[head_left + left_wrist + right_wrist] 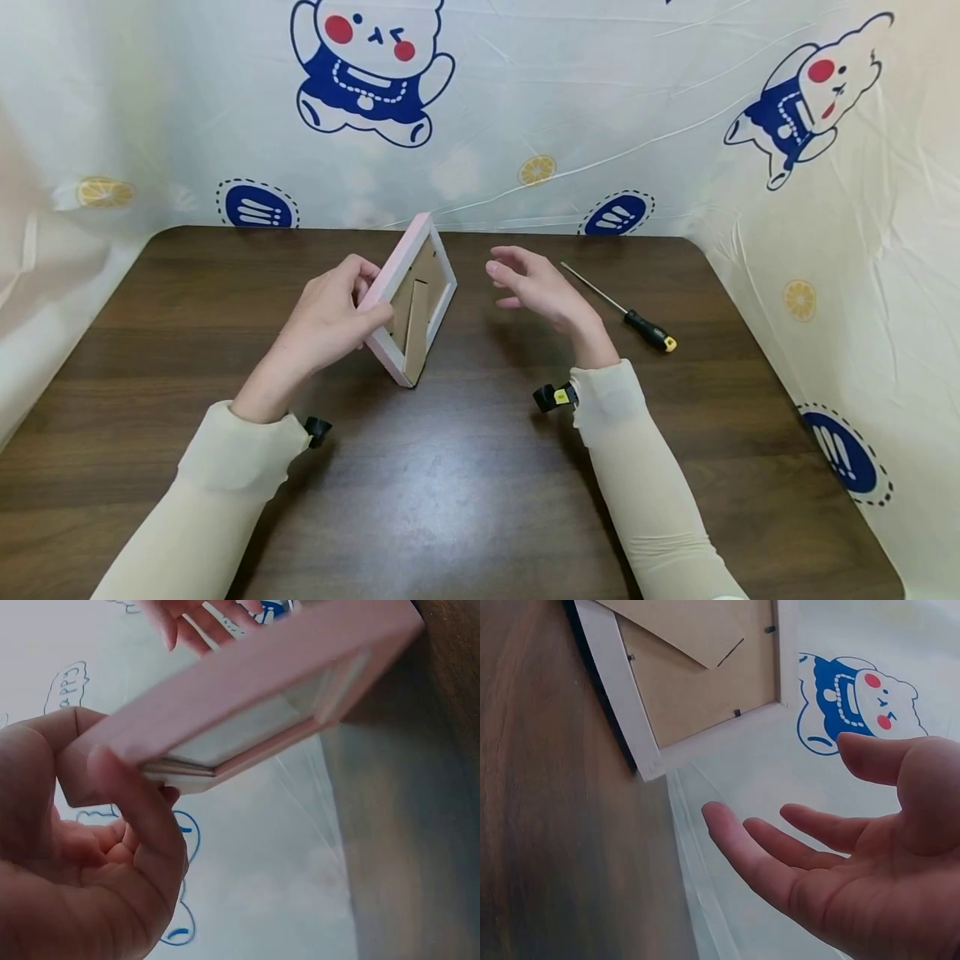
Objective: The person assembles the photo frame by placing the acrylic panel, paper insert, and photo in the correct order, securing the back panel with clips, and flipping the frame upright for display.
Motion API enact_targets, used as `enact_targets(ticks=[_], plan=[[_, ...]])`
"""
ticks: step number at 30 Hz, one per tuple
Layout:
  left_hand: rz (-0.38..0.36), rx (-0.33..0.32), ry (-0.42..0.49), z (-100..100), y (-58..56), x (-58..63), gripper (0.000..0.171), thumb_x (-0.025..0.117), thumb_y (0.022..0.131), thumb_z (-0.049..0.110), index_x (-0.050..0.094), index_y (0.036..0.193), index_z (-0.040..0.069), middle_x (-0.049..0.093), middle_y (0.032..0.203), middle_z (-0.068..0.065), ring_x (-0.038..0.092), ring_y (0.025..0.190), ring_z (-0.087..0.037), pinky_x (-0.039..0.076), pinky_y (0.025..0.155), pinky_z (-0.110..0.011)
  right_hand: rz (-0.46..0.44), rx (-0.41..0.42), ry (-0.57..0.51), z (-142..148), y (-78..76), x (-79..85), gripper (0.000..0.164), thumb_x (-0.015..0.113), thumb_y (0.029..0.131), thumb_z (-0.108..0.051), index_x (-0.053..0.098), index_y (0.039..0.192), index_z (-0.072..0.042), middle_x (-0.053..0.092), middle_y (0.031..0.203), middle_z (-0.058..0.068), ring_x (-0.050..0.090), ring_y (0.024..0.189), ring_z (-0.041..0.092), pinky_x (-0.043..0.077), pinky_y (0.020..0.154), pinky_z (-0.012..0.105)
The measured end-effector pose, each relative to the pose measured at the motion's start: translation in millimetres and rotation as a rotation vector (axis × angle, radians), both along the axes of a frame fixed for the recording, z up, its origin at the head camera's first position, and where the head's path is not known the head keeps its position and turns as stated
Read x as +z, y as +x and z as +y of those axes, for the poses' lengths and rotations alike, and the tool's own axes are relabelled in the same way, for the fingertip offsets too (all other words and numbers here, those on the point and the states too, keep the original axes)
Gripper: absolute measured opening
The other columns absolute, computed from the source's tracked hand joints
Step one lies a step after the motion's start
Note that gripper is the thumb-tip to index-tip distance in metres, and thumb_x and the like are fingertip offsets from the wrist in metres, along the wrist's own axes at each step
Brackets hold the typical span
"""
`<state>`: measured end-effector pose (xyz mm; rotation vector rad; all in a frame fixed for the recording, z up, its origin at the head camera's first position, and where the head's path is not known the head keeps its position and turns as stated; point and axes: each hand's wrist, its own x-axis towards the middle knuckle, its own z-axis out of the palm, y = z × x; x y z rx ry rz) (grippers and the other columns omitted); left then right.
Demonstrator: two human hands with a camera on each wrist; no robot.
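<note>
A pink-edged picture frame (399,265) stands tilted on the table, its brown backing board (705,682) and cardboard easel leg (416,329) facing right. My left hand (330,317) grips its left edge between thumb and fingers. In the left wrist view the pink picture frame (247,682) shows its front side and inner opening. My right hand (542,287) hovers to the right of the frame, apart from it, fingers loosely spread and holding nothing. Small dark tabs (737,712) show along the backing's edge in the right wrist view.
A screwdriver (622,308) with a black and yellow handle lies on the table right of my right hand. The dark wooden table (450,500) meets a pale printed curtain (487,100) at the back and sides.
</note>
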<state>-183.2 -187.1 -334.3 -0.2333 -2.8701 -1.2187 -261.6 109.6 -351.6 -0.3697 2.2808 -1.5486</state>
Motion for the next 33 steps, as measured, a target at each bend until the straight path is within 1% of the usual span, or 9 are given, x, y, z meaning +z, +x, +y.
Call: enact_targets(ticks=[2, 6, 10, 16, 21, 24, 28, 31, 33], plan=[[0.047, 0.015, -0.037, 3.2, 1.5, 2.0, 0.044, 0.067, 0.090, 0.019, 0.058, 0.131, 0.005, 0.061, 0.096, -0.013, 0.063, 0.089, -0.029, 0.054, 0.063, -0.037, -0.007, -0.003, -0.024, -1.3, -0.1, -0.4, 0.056, 0.057, 0.111, -0.032, 0.042, 0.160, -0.009, 0.051, 0.156, 0.014, 0.055, 0.140, 0.034, 0.057, 0.103, 0.046], [0.124, 0.034, -0.090, 9.3, 4.2, 3.1, 0.043, 0.069, 0.087, 0.018, 0.062, 0.127, 0.005, 0.062, 0.094, -0.012, 0.059, 0.085, -0.028, 0.048, 0.065, -0.039, -0.022, -0.006, -0.059, -3.8, 0.3, -0.6, 0.057, 0.058, 0.111, -0.031, 0.041, 0.160, -0.009, 0.050, 0.157, 0.016, 0.055, 0.140, 0.037, 0.056, 0.103, 0.048], [0.168, 0.048, -0.109, 15.9, 7.2, 1.3, 0.041, 0.069, 0.086, 0.017, 0.064, 0.124, 0.004, 0.063, 0.097, -0.011, 0.059, 0.085, -0.028, 0.046, 0.069, -0.040, -0.039, -0.010, -0.089, -5.9, -1.0, -3.0, 0.057, 0.058, 0.111, -0.030, 0.040, 0.160, -0.007, 0.049, 0.157, 0.018, 0.053, 0.141, 0.041, 0.056, 0.104, 0.049], [0.211, 0.060, -0.101, 26.3, 10.9, -3.4, 0.039, 0.068, 0.084, 0.016, 0.064, 0.122, 0.006, 0.063, 0.096, -0.007, 0.059, 0.084, -0.026, 0.047, 0.070, -0.040, -0.044, -0.021, -0.115, -9.1, -0.1, -3.2, 0.056, 0.058, 0.111, -0.028, 0.040, 0.160, -0.006, 0.049, 0.157, 0.019, 0.056, 0.138, 0.037, 0.056, 0.102, 0.049], [0.221, 0.050, -0.082, 32.0, 12.4, -6.9, 0.040, 0.069, 0.086, 0.020, 0.064, 0.124, 0.008, 0.063, 0.093, -0.005, 0.060, 0.079, -0.024, 0.048, 0.070, -0.039, -0.052, -0.020, -0.122, -11.3, 2.0, -1.4, 0.057, 0.057, 0.111, -0.029, 0.040, 0.160, -0.007, 0.048, 0.158, 0.018, 0.058, 0.138, 0.036, 0.057, 0.102, 0.048], [0.205, 0.037, -0.075, 34.8, 12.8, -7.9, 0.042, 0.073, 0.089, 0.027, 0.064, 0.125, 0.009, 0.062, 0.090, -0.004, 0.062, 0.076, -0.021, 0.049, 0.068, -0.038, -0.061, -0.020, -0.130, -12.8, 3.1, -0.5, 0.057, 0.057, 0.111, -0.029, 0.040, 0.160, -0.007, 0.048, 0.158, 0.019, 0.058, 0.137, 0.036, 0.057, 0.102, 0.048], [0.170, 0.020, -0.061, 38.6, 14.2, -8.2, 0.046, 0.076, 0.088, 0.030, 0.062, 0.128, 0.011, 0.060, 0.087, -0.004, 0.063, 0.063, -0.017, 0.052, 0.060, -0.037, -0.068, -0.023, -0.149, -14.9, 3.4, -0.7, 0.057, 0.057, 0.111, -0.028, 0.040, 0.160, -0.006, 0.049, 0.157, 0.018, 0.060, 0.135, 0.035, 0.057, 0.101, 0.047], [0.170, 0.006, -0.060, 41.1, 15.7, -8.0, 0.050, 0.078, 0.086, 0.030, 0.063, 0.130, 0.011, 0.060, 0.085, -0.004, 0.061, 0.063, -0.016, 0.051, 0.060, -0.036, -0.076, -0.022, -0.176, -16.0, 3.1, -1.4, 0.057, 0.057, 0.111, -0.027, 0.039, 0.161, -0.006, 0.048, 0.158, 0.017, 0.060, 0.135, 0.037, 0.058, 0.100, 0.047], [0.184, -0.006, -0.067, 42.0, 16.4, -8.5, 0.051, 0.079, 0.085, 0.029, 0.064, 0.131, 0.010, 0.059, 0.084, -0.003, 0.059, 0.070, -0.017, 0.049, 0.063, -0.036, -0.083, -0.019, -0.193, -16.6, 3.0, -1.8, 0.058, 0.057, 0.111, -0.027, 0.037, 0.161, -0.005, 0.046, 0.160, 0.017, 0.058, 0.137, 0.040, 0.058, 0.100, 0.048]])
